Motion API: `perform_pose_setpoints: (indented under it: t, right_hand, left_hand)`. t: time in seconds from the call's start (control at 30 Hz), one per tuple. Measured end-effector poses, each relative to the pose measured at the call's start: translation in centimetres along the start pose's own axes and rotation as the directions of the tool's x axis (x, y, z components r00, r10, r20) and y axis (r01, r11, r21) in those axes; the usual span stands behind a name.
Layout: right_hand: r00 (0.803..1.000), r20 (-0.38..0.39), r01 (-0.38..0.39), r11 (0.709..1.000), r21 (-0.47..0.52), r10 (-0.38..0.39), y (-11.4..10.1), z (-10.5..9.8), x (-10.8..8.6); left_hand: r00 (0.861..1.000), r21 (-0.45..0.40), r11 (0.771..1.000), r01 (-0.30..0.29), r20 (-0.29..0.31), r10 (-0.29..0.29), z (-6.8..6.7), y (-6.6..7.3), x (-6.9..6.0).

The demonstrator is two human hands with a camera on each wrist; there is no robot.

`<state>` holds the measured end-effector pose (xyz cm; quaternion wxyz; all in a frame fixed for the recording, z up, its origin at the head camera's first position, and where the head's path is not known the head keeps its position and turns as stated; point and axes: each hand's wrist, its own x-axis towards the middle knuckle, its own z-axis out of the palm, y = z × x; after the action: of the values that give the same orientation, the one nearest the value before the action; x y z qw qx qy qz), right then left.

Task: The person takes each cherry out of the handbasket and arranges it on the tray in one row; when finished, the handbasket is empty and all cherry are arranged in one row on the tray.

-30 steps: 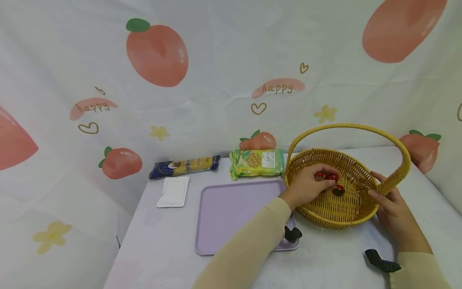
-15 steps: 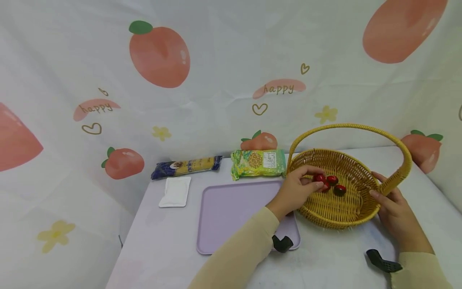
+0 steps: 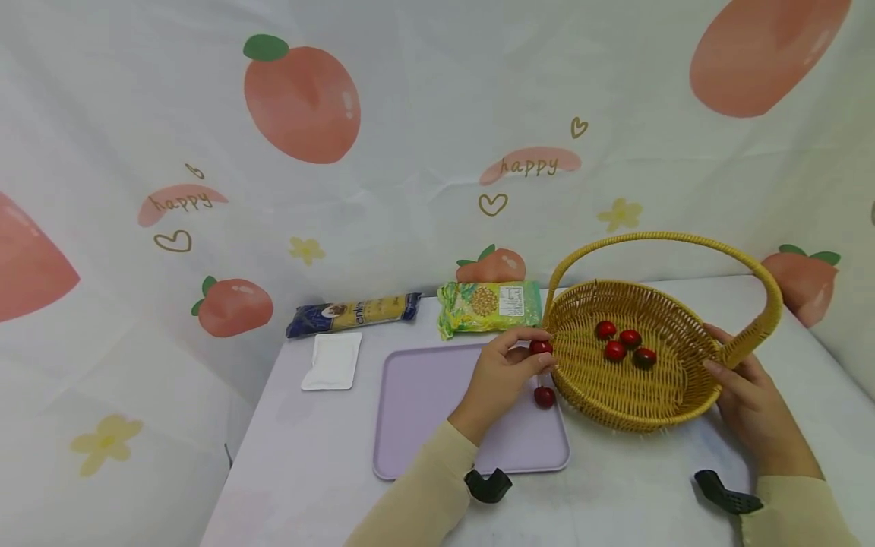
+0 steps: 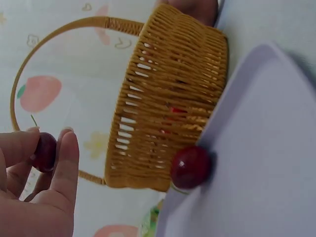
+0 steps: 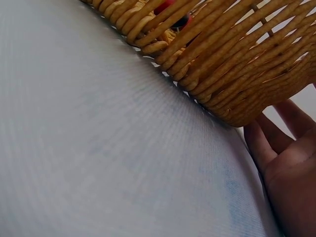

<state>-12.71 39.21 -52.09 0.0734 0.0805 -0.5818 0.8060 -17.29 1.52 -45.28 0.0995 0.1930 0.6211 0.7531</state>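
I'm partway along, as I judge it: four cherries (image 3: 614, 350) lie loosely grouped inside the wicker basket (image 3: 625, 395), one is in my fingers, and one more cherry (image 3: 544, 396) sits at the right edge of the lilac tray (image 3: 437, 395), just beside the basket. Those last two are what's outside the basket; the rest of the tray I can see is bare, though my forearm hides some of it. My left hand (image 3: 502, 376) pinches the held cherry (image 3: 541, 347) between thumb and fingers, above the tray's edge and near the basket's left rim. My right hand (image 3: 748, 403) grips the basket's right side by the foot of the handle, thumb over the rim; the basket stands upright.

The surface (image 3: 615, 486) is pale, with a faint bluish patch near my right hand. Along its back lie a green-and-yellow packet (image 3: 488, 308) and a long navy-and-tan packet (image 3: 352, 314), with a small white packet (image 3: 333, 361) in front. Behind hangs a white cloth (image 3: 410, 190) printed with peaches, flowers and "happy".
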Motion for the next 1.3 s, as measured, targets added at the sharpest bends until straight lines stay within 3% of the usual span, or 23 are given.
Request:
perform_pose_setpoints:
  t: [0.23, 0.4, 0.67, 0.97, 1.3]
  right_hand:
    - [0.999, 0.024, 0.027, 0.999, 0.037, -0.028, 0.0, -0.2, 0.0]
    - [0.998, 0.046, 0.032, 0.998, 0.055, -0.034, 0.1, -0.2, 0.1]
    - [0.999, 0.035, 0.02, 0.999, 0.05, -0.021, 0.0, -0.2, 0.0]
    - [1.0, 0.024, 0.009, 0.999, 0.05, -0.01, -0.1, -0.2, 0.0]
    - [0.999, 0.04, 0.028, 0.996, 0.082, -0.031, 0.0, -0.2, 0.1]
  left_hand:
    - [0.997, -0.115, 0.992, 0.059, -0.051, -0.065, -2.2, -0.4, -1.5]
    - [0.99, -0.118, 0.987, 0.112, -0.074, -0.121, -3.7, -1.1, -2.4]
    - [0.982, 0.018, 0.991, 0.136, -0.138, -0.132, -4.5, -2.2, -3.5]
    - [0.974, 0.212, 0.956, 0.204, -0.144, -0.176, -4.5, -4.5, -3.9]
    - [0.986, 0.349, 0.924, 0.153, -0.112, -0.121, -4.3, -5.6, -4.2]
